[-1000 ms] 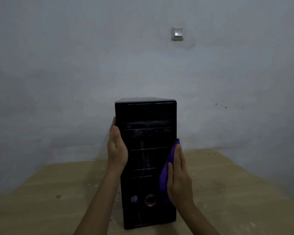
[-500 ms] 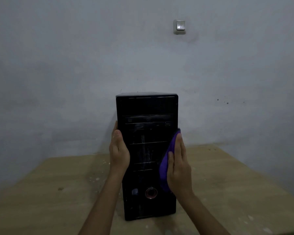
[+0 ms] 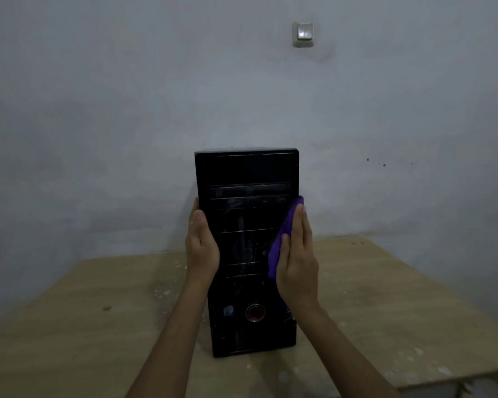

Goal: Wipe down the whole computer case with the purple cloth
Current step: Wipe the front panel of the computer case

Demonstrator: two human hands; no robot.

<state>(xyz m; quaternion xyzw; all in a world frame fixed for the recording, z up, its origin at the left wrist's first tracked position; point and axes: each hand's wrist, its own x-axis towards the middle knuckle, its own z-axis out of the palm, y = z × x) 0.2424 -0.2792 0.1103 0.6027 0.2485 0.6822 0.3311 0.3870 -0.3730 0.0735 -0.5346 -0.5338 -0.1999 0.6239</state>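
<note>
A black computer case [image 3: 246, 196] stands upright on the wooden table [image 3: 385, 305], its front panel with a round power button facing me. My left hand [image 3: 202, 248] rests flat against the case's left side, thumb on the front edge. My right hand [image 3: 298, 254] presses the purple cloth [image 3: 282, 237] against the case's right front edge with straight fingers. The cloth shows between my palm and the case. The case's side panels are hidden from me.
The table is pale wood with white specks and ends near a grey wall behind the case. A light switch [image 3: 303, 34] sits high on the wall. The table's right edge [image 3: 472, 377] drops off at the lower right.
My right hand with the cloth has slid a little upward along the case's right edge. My left hand stays on the left side. The view has tilted slightly.
</note>
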